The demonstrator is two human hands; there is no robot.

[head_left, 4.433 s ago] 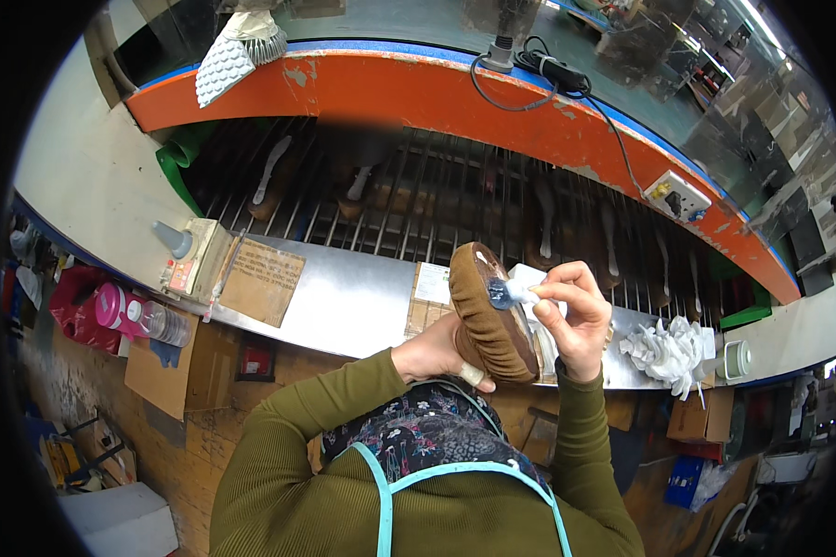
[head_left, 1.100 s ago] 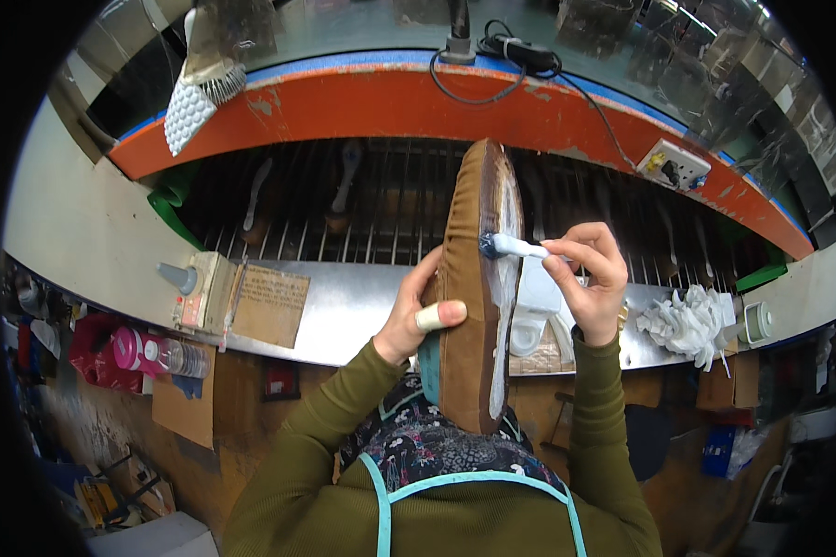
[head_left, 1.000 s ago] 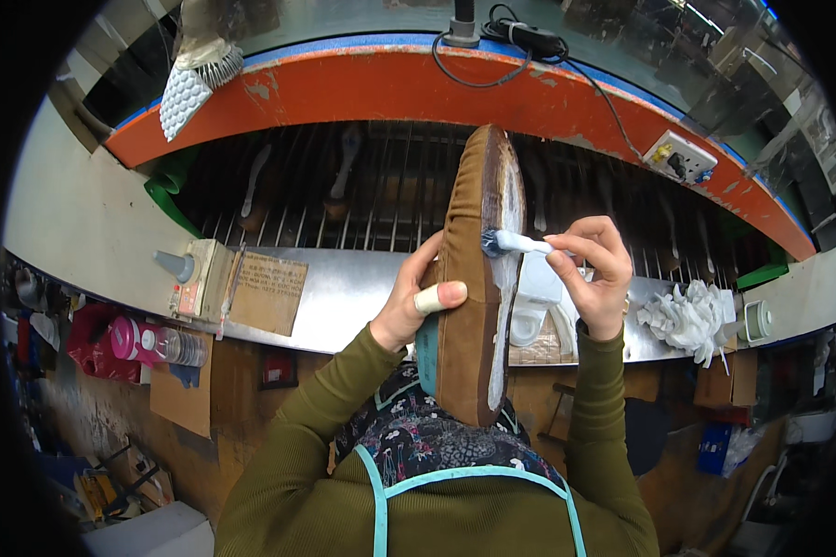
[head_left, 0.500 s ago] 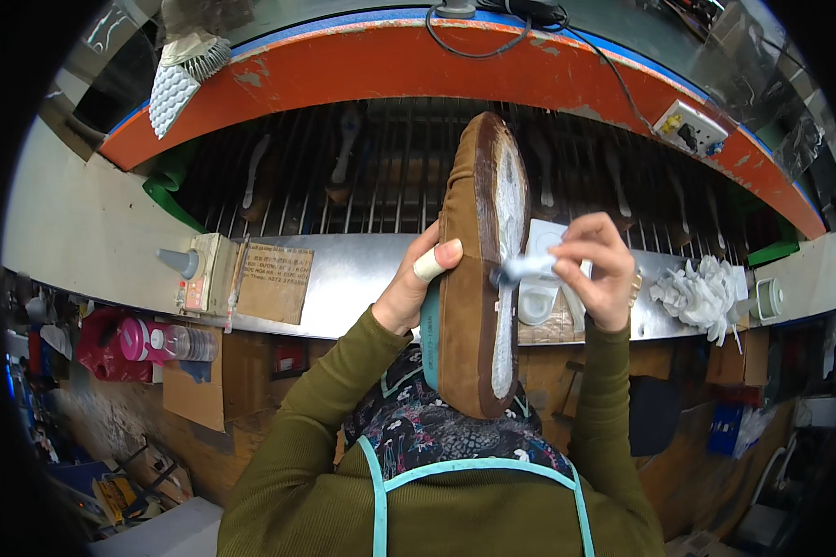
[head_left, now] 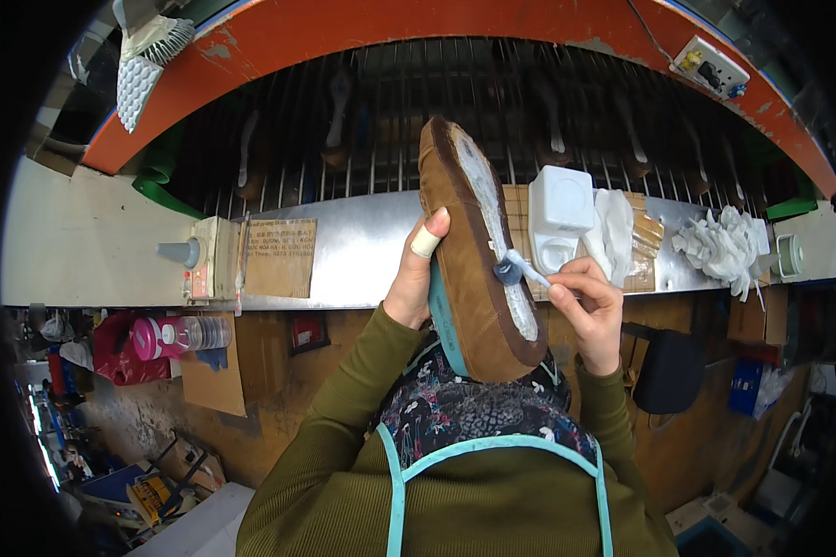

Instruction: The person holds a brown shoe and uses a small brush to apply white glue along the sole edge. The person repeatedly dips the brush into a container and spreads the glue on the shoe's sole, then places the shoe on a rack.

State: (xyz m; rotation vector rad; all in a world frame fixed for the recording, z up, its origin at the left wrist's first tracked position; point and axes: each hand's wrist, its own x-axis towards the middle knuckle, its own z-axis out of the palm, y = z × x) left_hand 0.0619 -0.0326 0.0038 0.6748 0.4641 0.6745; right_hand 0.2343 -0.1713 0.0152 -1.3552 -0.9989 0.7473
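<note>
A brown suede shoe upper [head_left: 464,269] on a teal last [head_left: 446,320] is held bottom side up and tilted above my lap. A whitish strip [head_left: 481,186] runs along the middle of its underside, framed by a darker brown margin. My left hand [head_left: 411,278] grips the shoe's left side, its thumb wrapped in a pale band and lying on the edge; the other fingers are hidden underneath. Between thumb and fingertips, my right hand [head_left: 589,306] pinches a small brush [head_left: 527,268] with a pale handle. Its dark head touches the underside toward the near end.
Beyond the metal ledge [head_left: 362,223], several shoes sit on a dark rack of rods [head_left: 390,130]. A white plastic container [head_left: 562,200] and crumpled white tissue [head_left: 720,249] lie on the right. A cardboard piece [head_left: 283,260] and a control box [head_left: 215,258] are on the left.
The shoe's far end has tipped left and its near end has swung right. The brush has shifted down the underside toward the near end. My view has moved, uncovering the white container.
</note>
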